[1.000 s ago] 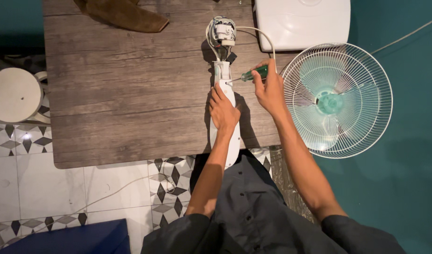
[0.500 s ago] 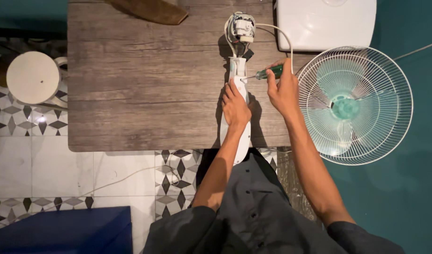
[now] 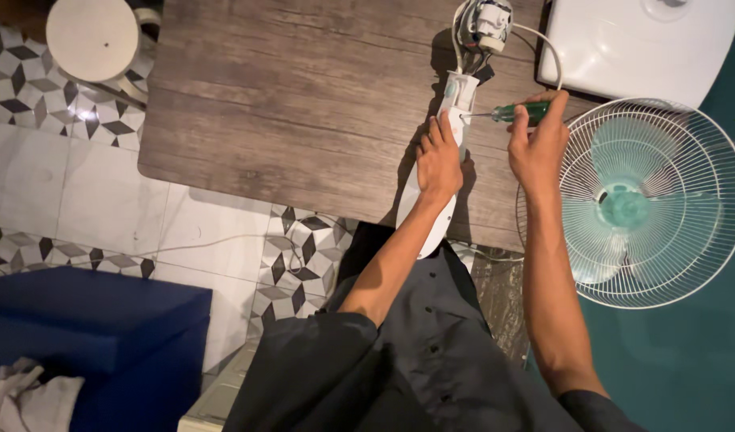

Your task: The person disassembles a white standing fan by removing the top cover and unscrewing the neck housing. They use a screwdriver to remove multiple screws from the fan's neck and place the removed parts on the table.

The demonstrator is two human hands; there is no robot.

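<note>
Near the right edge of the wooden table (image 3: 287,120) lies the white fan column (image 3: 439,180), our left hand (image 3: 439,160) flat on it, fingers extended, pinning rather than gripping; our right hand (image 3: 537,148) is curled closed round the green-handled screwdriver (image 3: 518,113), tip at the column's upper end; we should keep the shaft square to the screw, press firmly, turn slowly, minding the loose wires (image 3: 483,24) beyond

The person wears a dark charcoal button-up shirt, small dark buttons running down its front, the fabric loose and creased. Its sleeves are short, leaving both forearms bare. The left hand (image 3: 438,160) and right hand (image 3: 537,148) carry no gloves, rings or watch.
</note>
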